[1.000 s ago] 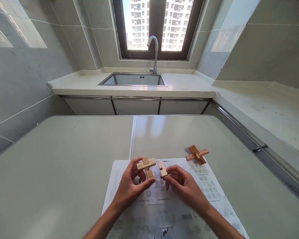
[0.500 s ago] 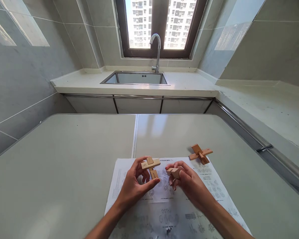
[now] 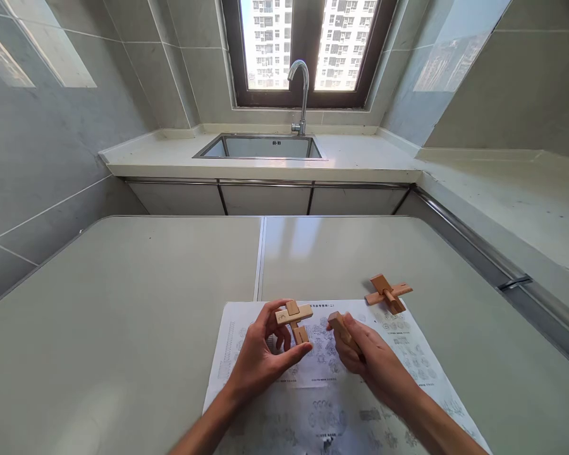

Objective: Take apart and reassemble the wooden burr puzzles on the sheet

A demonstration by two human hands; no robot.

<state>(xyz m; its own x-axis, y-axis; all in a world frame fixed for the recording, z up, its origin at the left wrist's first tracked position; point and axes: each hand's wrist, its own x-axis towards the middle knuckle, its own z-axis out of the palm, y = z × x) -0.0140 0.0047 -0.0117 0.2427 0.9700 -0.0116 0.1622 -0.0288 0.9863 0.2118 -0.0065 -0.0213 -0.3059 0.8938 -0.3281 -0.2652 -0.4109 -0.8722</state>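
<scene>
My left hand (image 3: 270, 351) grips two light wooden puzzle pieces (image 3: 294, 314) joined crosswise, thumb at the lower end and fingers behind the upper end. A loose wooden puzzle piece (image 3: 344, 332) is pinched between the thumb and fingers of my right hand (image 3: 367, 351), its squared end pointing up and left. A small gap separates it from the joined pieces. Both hands are above a printed instruction sheet (image 3: 322, 411) with small diagrams. Beyond my right hand, a reddish-brown wooden cross-shaped puzzle assembly (image 3: 387, 295) rests at the sheet's upper right corner.
A pale table (image 3: 146, 328) with a seam down its far half lies under the sheet. Behind it are a counter (image 3: 360, 151) with a sink (image 3: 265, 148) and a tall faucet (image 3: 304, 95) below a window. Another counter (image 3: 512, 196) runs along the right.
My right hand has turned the loose puzzle piece from roughly level to slanting upward, wrapping the fingers further around it. My left hand still holds the joined pieces. The view has shifted slightly.
</scene>
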